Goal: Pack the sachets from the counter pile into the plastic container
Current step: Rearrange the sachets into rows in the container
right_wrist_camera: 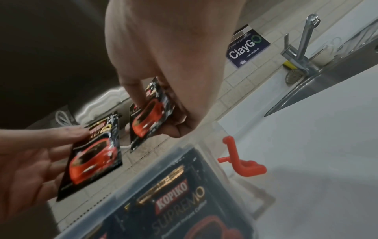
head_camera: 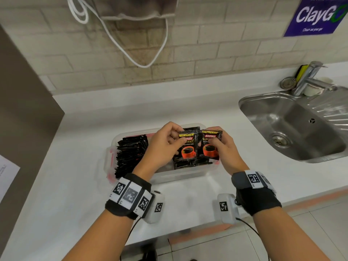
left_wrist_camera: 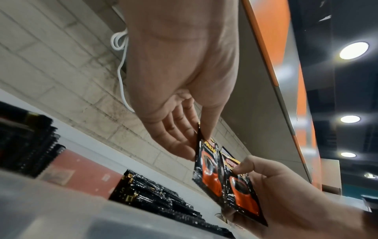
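A clear plastic container with red clips sits on the white counter. A row of black sachets stands on edge in its left part, and more lie flat on the right. Above the right part, my left hand pinches one black coffee sachet by its top. Beside it my right hand pinches a second sachet. The two sachets hang upright, edges nearly touching. In the right wrist view my right hand holds its sachet over the flat ones.
A steel sink with a faucet lies to the right. A white cable hangs on the tiled wall behind. A sheet of paper lies at the far left, below a brown panel.
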A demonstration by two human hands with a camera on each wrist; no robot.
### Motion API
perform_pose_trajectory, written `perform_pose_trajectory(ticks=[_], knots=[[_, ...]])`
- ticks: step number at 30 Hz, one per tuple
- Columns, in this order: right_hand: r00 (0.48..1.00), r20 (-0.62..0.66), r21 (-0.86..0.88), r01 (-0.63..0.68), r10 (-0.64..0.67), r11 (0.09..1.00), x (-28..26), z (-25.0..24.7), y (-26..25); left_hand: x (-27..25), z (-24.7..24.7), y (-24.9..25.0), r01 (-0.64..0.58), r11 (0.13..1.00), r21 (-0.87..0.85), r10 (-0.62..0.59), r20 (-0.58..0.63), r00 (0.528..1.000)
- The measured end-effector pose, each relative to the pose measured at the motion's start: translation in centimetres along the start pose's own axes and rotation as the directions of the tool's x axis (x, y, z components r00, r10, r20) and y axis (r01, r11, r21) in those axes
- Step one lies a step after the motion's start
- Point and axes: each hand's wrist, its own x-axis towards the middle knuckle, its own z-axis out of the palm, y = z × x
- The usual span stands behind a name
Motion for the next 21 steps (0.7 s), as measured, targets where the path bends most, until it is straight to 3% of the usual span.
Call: perform_pose_trajectory(ticks=[8, 13, 21], knots=[[0.990, 0.138, -0.132, 0.032, -0.014, 0.991, -1.2, -0.6, -0.6, -1.7, -0.5, -1.4, -0.098, 0.968, 0.229, 0.094, 0.028, 0.995], [0.978, 0.209, -0.230, 0.052, -0.003, 0.972, -1.2, -0.6, -1.0, -2.5, 0.2, -2.7, -0.086, 0.942, 0.324, 0.066, 0.072, 0.995], [0.969, 0.245, -0.359, 0.074, 0.017, 0.930, -1.3, 0.0, -1.8, -3.2, 1.3, -3.2, -0.039, 0.895, 0.445, 0.044, -0.001, 0.999]])
